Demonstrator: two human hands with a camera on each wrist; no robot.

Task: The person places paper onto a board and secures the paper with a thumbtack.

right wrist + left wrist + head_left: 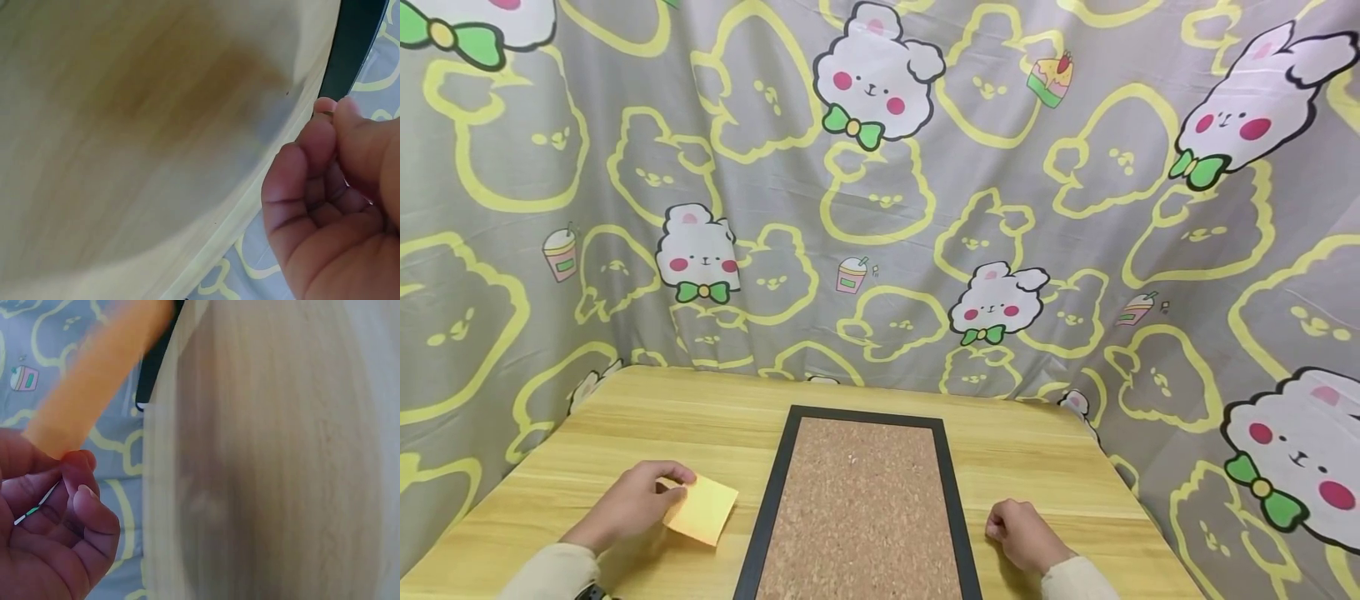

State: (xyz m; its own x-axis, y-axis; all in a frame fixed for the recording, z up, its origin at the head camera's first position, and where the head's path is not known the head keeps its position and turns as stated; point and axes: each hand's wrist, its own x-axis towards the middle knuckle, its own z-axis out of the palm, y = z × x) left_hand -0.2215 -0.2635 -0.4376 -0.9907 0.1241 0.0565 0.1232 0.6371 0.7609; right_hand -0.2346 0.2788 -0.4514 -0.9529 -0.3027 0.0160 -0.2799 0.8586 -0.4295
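Rabbit-print cloth [880, 208] backs a wooden table [625, 417] bearing a cork board [861, 508]. Left hand [625, 504] pinches a yellow sticky note [703, 510] left of the board; its wrist view alone shows a thin pin [37, 505] in the palm. Right hand [1022, 533] rests curled, thumb against fingertip [322, 134]; no writing visible.

Rough cork board [861, 508] (matt black frame) on smooth wood table [715, 417].

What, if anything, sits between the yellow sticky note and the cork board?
Nothing visible. The left hand pinches the sticky note just left of the cork board; only bare table and the board's black frame lie between. The right hand rests curled on the board's far side.
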